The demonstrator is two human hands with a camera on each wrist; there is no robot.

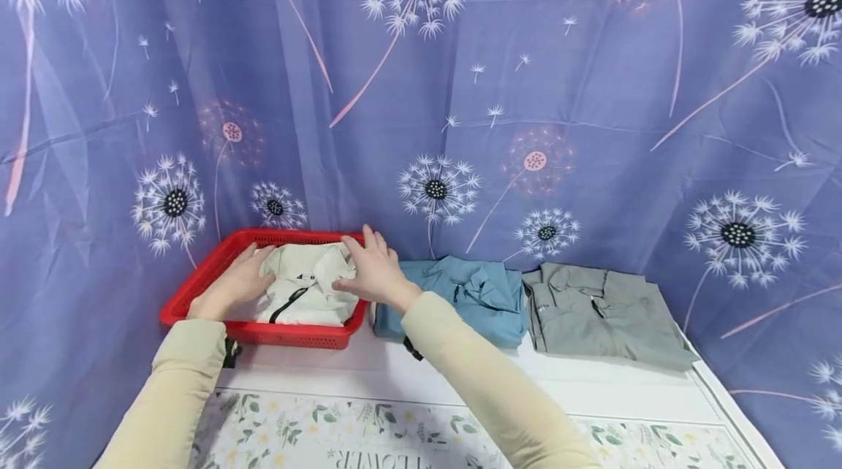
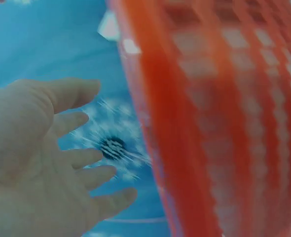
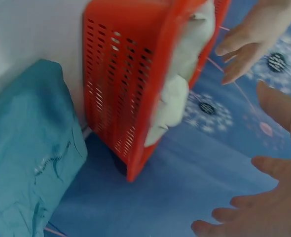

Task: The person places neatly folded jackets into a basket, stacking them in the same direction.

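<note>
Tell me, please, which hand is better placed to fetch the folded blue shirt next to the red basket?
Right, probably. The right hand rests on the white shirt at the red basket's near edge, directly beside the blue shirt. The left hand is at the basket's far side.

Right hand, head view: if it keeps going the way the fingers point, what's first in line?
Probably the far rim of the red basket, then the backdrop curtain; the right hand lies over the white folded shirt, fingers aimed up-left. Depth unclear.
</note>
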